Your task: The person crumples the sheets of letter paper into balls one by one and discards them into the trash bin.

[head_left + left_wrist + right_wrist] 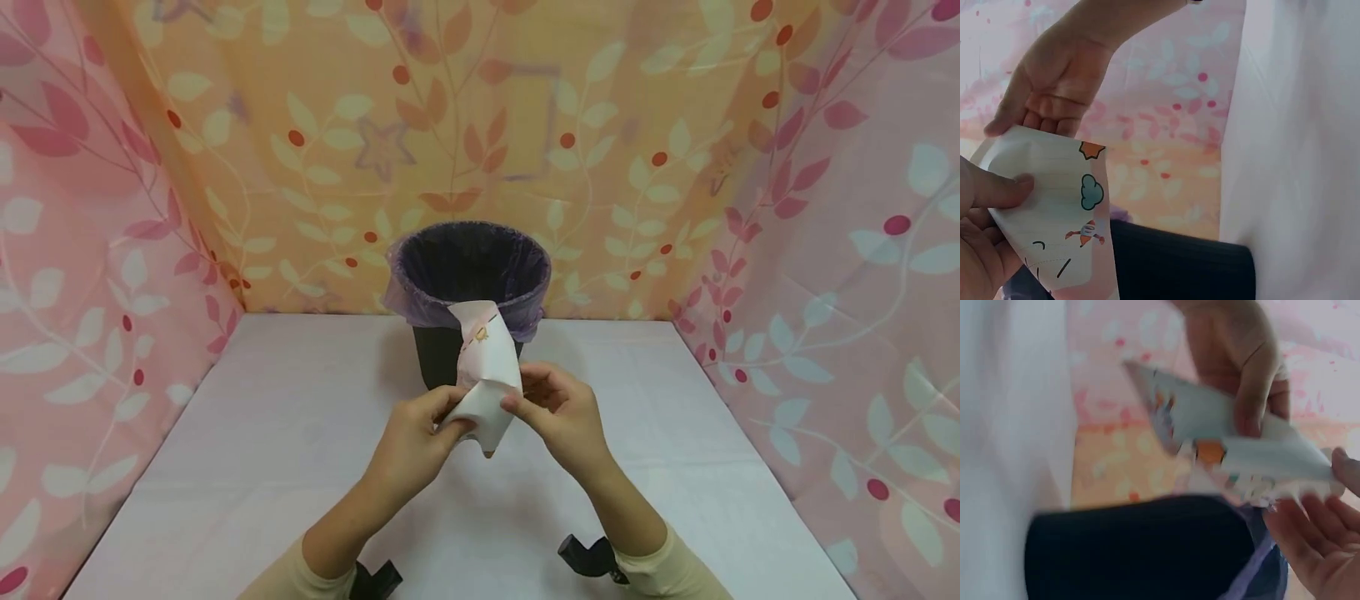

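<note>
Both hands hold a folded sheet of white paper in front of a black waste bin. Its printed side shows a cloud, an orange shape and pink edging in the left wrist view. My left hand pinches the left edge of the paper, thumb on the near face. On the other side, my right hand pinches the right edge between thumb and fingers. A purple bag lines the bin and hangs over its rim. The paper's top hides part of the bin's front.
A white-covered table lies beneath the hands. Floral cloth walls stand at the left, back and right. Black devices sit at the left wrist and right wrist.
</note>
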`<state>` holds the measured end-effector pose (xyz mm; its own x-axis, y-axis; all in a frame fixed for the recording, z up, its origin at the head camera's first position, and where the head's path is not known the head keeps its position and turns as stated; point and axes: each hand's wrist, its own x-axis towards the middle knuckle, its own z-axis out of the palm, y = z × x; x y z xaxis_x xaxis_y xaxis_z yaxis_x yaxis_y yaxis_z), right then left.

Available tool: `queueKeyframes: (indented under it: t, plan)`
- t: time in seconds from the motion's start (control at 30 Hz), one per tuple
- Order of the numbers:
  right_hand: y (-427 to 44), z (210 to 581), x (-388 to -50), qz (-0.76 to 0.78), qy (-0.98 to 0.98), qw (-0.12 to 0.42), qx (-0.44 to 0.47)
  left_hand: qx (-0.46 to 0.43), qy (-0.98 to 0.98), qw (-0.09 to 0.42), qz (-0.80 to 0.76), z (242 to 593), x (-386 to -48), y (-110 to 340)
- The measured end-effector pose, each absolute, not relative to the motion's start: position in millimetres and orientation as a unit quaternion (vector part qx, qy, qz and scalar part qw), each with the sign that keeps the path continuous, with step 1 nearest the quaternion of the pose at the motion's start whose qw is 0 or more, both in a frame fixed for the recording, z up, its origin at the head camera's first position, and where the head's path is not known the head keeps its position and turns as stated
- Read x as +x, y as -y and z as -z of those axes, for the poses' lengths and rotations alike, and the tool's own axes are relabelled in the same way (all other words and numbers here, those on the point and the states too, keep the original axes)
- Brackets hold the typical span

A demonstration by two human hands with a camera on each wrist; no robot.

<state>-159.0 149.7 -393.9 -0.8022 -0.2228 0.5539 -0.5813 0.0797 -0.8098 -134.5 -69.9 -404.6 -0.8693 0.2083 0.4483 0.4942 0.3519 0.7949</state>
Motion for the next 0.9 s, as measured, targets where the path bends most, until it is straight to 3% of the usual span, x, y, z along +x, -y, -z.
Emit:
queueKeyframes:
  t: [0.13, 0.23, 0.33, 0.53, 0.9]
  plan:
    - [-155, 388, -163, -0.47, 0.745, 0.28, 0.381, -0.22, 0.821, 0.138, 0.509, 402, -136, 74]
    - [-159, 382, -166, -0.385, 0.732, 0.321, 0.461, -0.239, 0.819, 0.135, 0.504, 398, -136, 77]
    - [-162, 378, -166, -0.342, 0.726, 0.305, 0.513, -0.254, 0.805, 0.134, 0.519, 394, -134, 80]
    - [-156, 384, -160, -0.36, 0.727, 0.254, 0.527, -0.28, 0.768, 0.171, 0.55, 394, -134, 83]
    - [-151, 399, -164, -0.487, 0.705, 0.281, 0.432, -0.287, 0.766, 0.233, 0.526, 403, -141, 77]
